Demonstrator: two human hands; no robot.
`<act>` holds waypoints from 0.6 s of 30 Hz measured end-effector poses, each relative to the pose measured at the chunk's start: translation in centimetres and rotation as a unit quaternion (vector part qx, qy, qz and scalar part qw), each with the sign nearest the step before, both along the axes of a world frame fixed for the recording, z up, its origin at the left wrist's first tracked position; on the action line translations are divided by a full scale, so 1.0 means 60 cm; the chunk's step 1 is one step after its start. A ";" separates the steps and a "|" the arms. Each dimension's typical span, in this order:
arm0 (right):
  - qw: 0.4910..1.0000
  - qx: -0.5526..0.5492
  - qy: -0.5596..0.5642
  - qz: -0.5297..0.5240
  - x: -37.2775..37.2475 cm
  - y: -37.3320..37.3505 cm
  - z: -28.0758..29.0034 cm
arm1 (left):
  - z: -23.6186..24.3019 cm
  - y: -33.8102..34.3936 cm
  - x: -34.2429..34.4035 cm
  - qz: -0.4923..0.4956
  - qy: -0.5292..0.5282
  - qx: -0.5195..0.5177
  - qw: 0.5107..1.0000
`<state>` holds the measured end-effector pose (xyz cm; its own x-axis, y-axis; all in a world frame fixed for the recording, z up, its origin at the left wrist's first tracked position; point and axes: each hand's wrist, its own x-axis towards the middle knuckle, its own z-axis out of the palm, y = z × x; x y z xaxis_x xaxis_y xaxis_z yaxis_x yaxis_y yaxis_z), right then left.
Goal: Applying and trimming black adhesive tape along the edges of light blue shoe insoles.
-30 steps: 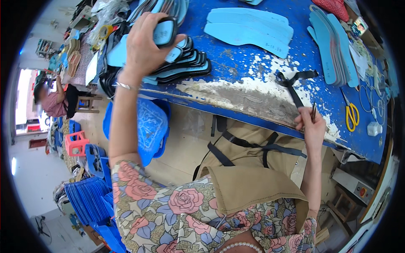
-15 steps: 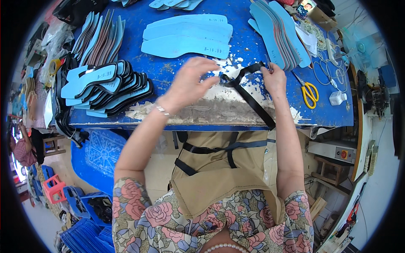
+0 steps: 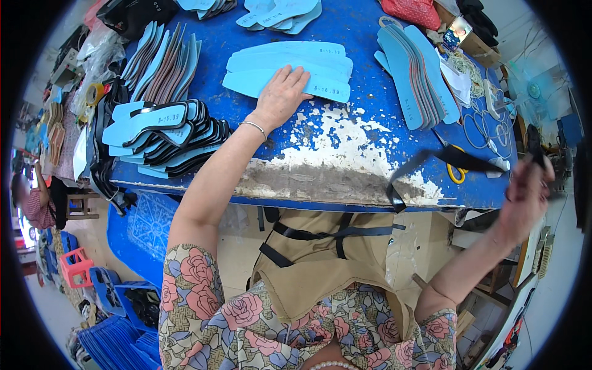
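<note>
My left hand (image 3: pixel 283 95) lies with its fingers stretched out on a few overlapping light blue insole-shaped pieces (image 3: pixel 259 61) in the middle of the blue worktable. Out past the table's right edge, my right hand (image 3: pixel 527 194) is closed on a black strap (image 3: pixel 465 161) and smeared by motion. The loose end of this strap trails left in a curve over the table's front edge. Yellow-handled scissors (image 3: pixel 456 174) lie partly under the strap. Beside them, a small white bottle (image 3: pixel 498 168) is partly covered by it.
Black-edged blue pieces (image 3: pixel 166 148) are stacked at the left, with more upright stacks (image 3: pixel 163 61) behind. Another blue stack (image 3: pixel 410 80) stands at the right, near a coiled white cable (image 3: pixel 487 126) and a phone (image 3: pixel 457 32). A blue plastic seat (image 3: pixel 145 228) stands below the table.
My left hand has moved from beside the strap onto the blue pieces and flattened. My right hand has swung far right, pulling the strap off the worn white patch.
</note>
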<state>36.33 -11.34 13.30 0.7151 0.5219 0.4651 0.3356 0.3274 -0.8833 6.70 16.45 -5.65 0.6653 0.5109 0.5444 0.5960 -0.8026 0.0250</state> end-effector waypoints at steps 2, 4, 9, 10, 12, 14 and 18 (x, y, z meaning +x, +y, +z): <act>0.994 0.090 -0.042 0.041 0.015 -0.027 0.018 | 0.022 -0.012 -0.005 0.001 -0.010 0.008 1.000; 0.985 0.066 -0.109 0.116 0.021 -0.050 0.024 | 0.030 -0.022 -0.001 -0.002 -0.025 0.015 1.000; 0.984 -0.054 0.002 0.172 -0.043 -0.028 -0.028 | 0.046 -0.069 0.011 -0.069 0.025 -0.061 0.995; 0.980 -0.107 0.072 0.150 -0.071 -0.002 -0.049 | 0.053 -0.079 0.000 -0.068 0.026 -0.061 0.995; 0.959 -0.161 0.051 0.229 -0.102 0.055 -0.083 | 0.079 -0.088 -0.008 -0.045 0.070 -0.154 0.985; 0.938 -0.198 0.073 0.275 -0.120 0.110 -0.136 | 0.079 -0.089 -0.016 -0.066 0.067 -0.143 0.985; 0.927 -0.182 0.122 0.305 -0.141 0.121 -0.183 | 0.120 -0.138 -0.008 -0.111 -0.178 -0.091 0.973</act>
